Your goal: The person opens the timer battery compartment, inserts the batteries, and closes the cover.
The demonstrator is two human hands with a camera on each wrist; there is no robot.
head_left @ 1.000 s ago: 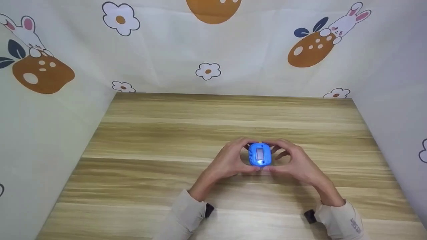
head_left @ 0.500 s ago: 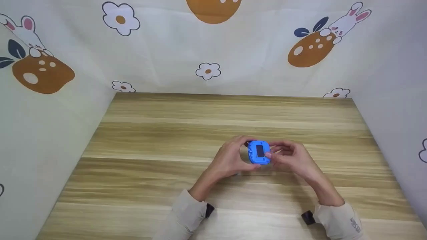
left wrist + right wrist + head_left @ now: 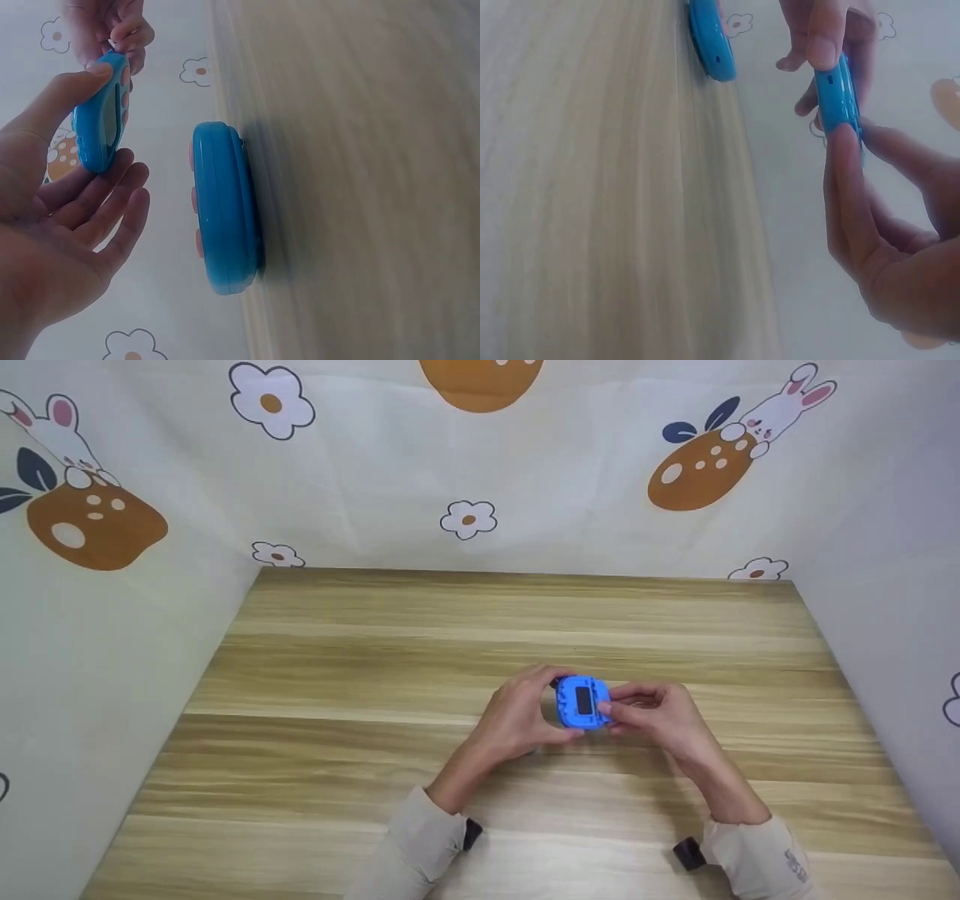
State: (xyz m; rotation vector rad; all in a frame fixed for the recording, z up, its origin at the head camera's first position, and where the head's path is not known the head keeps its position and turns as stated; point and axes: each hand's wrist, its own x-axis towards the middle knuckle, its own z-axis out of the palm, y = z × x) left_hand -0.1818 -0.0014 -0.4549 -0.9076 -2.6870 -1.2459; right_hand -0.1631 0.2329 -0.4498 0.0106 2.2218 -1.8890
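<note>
A small rounded blue digital timer (image 3: 571,712) is held off the table by both hands. Its back, with a dark rectangular panel, faces up; the pink buttons and screen face down in the left wrist view. My left hand (image 3: 517,712) grips it by the near and far edges, thumb nearest me. With thumb and fingertips, my right hand (image 3: 667,720) pinches its right side, where a strip of the back stands slightly raised. A second blue timer (image 3: 223,210) lies on the table, pink buttons up, mostly hidden under my left hand in the head view.
The wood-grain table (image 3: 420,622) is bounded by a pale curtain (image 3: 375,472) printed with flowers, rabbits and orange fruit, at the back and both sides. A black wrist camera (image 3: 689,853) sticks out from the right sleeve, another from the left.
The timer has tilted and moved slightly up. My right thumb has shifted from the near edge onto the back's right side, and a strip there has lifted. The left hand keeps its grip.
</note>
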